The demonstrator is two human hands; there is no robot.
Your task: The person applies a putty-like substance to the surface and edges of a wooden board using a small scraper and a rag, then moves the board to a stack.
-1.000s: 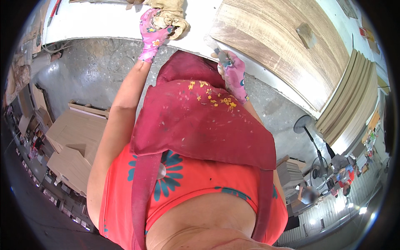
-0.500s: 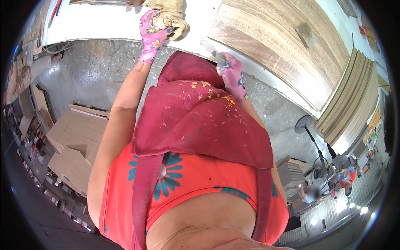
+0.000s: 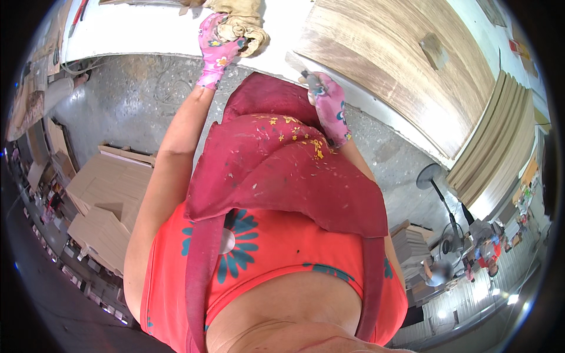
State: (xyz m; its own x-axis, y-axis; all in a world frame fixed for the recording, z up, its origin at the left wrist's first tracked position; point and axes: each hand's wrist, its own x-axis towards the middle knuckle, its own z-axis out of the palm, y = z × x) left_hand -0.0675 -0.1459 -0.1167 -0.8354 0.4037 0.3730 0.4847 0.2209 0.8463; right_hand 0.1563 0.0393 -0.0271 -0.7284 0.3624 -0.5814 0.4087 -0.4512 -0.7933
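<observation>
My left hand (image 3: 215, 52), in a pink flowered glove, is closed on a crumpled tan rag (image 3: 246, 34) at the near edge of the white worktable (image 3: 135, 35). My right hand (image 3: 329, 106), gloved alike, is closed round a scraper (image 3: 296, 62) with a flat pale blade; its handle is mostly hidden in the fingers. The blade points up and left, close to the near left corner of a wood-grain panel (image 3: 376, 50) that lies on the table. Whether blade and panel touch, I cannot tell.
A small brownish piece (image 3: 434, 51) lies on the panel. Stacked boards (image 3: 494, 138) stand at the right, with a black fan (image 3: 432, 175) below them. Cardboard boxes (image 3: 109, 188) sit on the floor at left. Other people (image 3: 438, 273) are far off at lower right.
My right hand and the scraper have shifted very slightly to the right. The apron's folds have moved a little. My left hand stays on the rag.
</observation>
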